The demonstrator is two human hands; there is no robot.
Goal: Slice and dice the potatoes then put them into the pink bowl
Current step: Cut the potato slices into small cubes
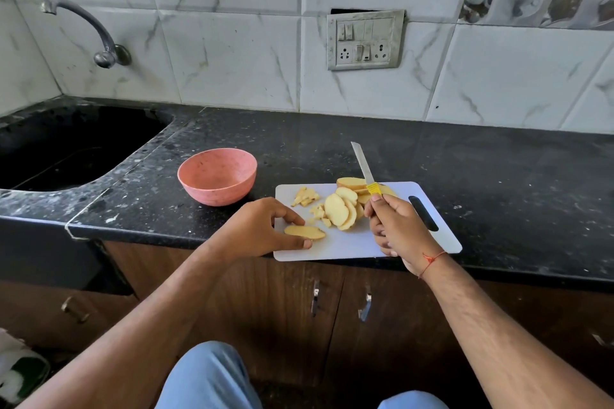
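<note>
A white cutting board [349,247] lies at the counter's front edge. On it sits a pile of potato slices [344,207], some diced pieces [305,196] at its far left, and a single flat slice [304,232] near the front left. My left hand [262,229] pinches that single slice between thumb and fingers. My right hand [397,226] grips the yellow handle of a knife [362,167], whose blade points up and away above the slices. The pink bowl [217,175] stands empty on the counter left of the board.
A dark sink [66,146] is sunk into the black counter [498,176] at the left, with a tap [83,30] above it. A tiled wall with a switch panel [365,40] rises behind. Wooden cabinet doors [332,309] sit below the counter.
</note>
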